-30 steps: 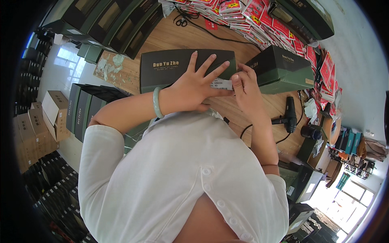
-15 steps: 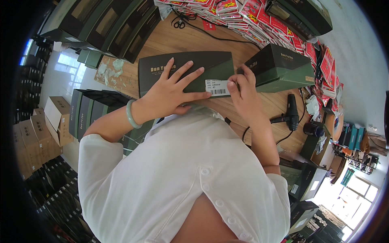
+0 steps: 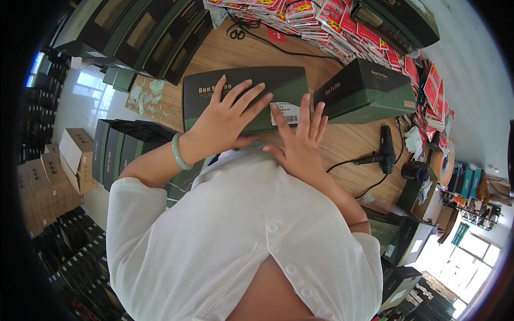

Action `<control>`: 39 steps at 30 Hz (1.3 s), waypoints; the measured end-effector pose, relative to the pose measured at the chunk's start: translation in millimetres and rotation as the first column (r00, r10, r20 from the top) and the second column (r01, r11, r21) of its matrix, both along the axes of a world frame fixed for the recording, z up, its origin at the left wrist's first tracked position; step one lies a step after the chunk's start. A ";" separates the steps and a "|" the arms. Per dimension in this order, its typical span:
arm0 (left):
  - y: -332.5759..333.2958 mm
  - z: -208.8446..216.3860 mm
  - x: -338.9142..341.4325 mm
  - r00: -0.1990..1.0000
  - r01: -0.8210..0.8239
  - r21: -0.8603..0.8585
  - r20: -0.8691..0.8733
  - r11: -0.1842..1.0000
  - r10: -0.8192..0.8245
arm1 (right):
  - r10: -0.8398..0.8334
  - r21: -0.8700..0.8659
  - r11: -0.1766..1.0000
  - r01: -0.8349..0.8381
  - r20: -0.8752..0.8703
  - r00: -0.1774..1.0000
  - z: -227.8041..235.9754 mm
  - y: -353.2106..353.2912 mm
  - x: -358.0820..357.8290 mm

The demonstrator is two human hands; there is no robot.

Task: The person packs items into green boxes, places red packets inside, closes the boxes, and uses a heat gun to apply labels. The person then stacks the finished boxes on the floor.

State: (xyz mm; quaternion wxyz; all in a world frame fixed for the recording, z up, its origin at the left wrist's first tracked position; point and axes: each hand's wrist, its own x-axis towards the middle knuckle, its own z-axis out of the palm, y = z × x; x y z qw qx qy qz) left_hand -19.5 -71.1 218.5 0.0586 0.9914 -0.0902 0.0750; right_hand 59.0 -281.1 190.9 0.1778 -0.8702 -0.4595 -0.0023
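A dark green and black shoebox [image 3: 203,104] lies on the wooden table in front of me. My left hand [image 3: 227,112] rests flat on its lid, fingers spread, a pale bangle [image 3: 180,152] round the wrist. A white barcode label [image 3: 289,116] sits on the box's right part. Over that label and the near right edge is my right hand [image 3: 300,136], fingers stretched out and apart. Its index fingertip covers the label's left part. Neither hand grips anything.
Another green and black box [image 3: 364,93] stands to the right. Beyond it are piled red packets [image 3: 342,32]. A black hair dryer [image 3: 384,150] with its cord lies at right. Stacked boxes [image 3: 134,37] rise at far left; scissors [image 3: 236,32] lie beside a cable.
My right hand has opened from a pinch at the label's right end and moved left and down, fingers now spread over it. The left hand has barely moved.
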 end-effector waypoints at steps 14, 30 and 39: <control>-5.3 3.2 -5.2 0.998 -0.016 -0.159 0.050 0.987 0.024 | -0.204 0.014 0.979 0.205 -0.031 0.978 5.7 -16.0 19.6; 4.1 -22.1 -25.0 0.855 -0.056 -0.807 0.266 0.588 0.446 | 0.027 0.117 0.992 -0.045 0.154 0.988 -2.1 86.6 43.0; 5.0 -22.3 -24.0 0.762 -0.062 -0.775 0.371 0.629 0.532 | 0.031 0.117 0.992 -0.040 0.085 0.996 -12.4 89.9 58.4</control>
